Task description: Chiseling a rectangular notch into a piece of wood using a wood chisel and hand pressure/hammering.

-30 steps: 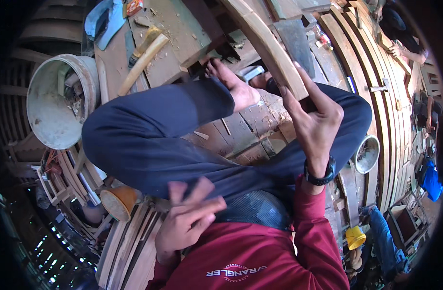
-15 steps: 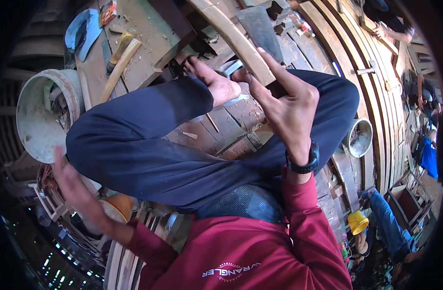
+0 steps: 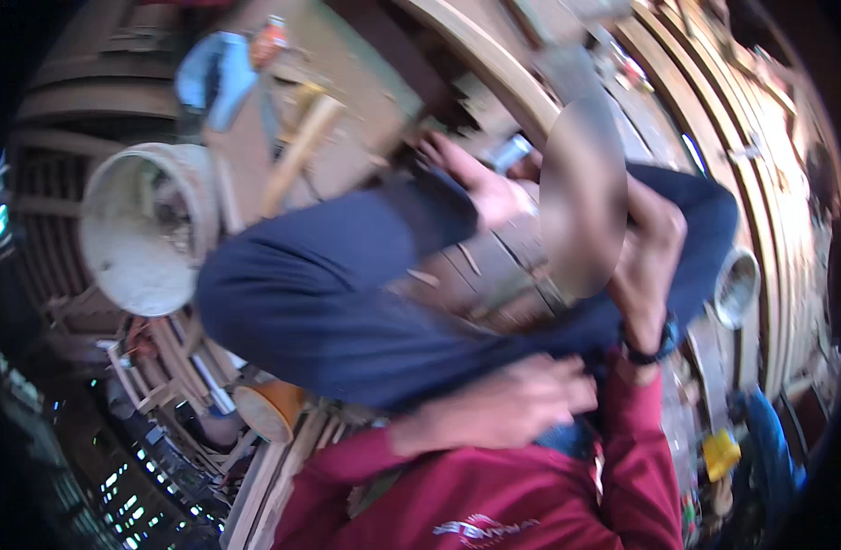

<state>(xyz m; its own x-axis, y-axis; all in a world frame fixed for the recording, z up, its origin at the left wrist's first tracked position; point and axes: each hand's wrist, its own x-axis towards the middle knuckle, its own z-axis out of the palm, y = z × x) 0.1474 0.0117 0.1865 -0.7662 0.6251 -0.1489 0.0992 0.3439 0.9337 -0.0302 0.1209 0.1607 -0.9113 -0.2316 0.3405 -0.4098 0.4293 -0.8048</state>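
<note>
Curved wooden strip [image 3: 494, 69] lies above the right hand [image 3: 645, 257]; left hand [image 3: 503, 408] rests apart, grips unclear.

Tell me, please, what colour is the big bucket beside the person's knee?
The bucket is white, grubby inside; the head view shows it at the left.

White plastic bucket [image 3: 141, 238] lies on its side at left, mouth toward the camera, inside soiled grey. Wooden mallet [image 3: 297, 151] rests just beside it on a wooden plank [image 3: 347, 82], handle pointing down-left. Blue cloth [image 3: 214, 73] sits near the plank's upper left end, a small orange item [image 3: 269, 37] just beside it. Small orange bowl [image 3: 266, 410] stands on slatted wood at lower left. Metal cup [image 3: 737, 286] at right, open mouth visible. Yellow container [image 3: 721, 454] lower right, blurred. Curved wooden strips [image 3: 769, 137] run along the right.
</note>
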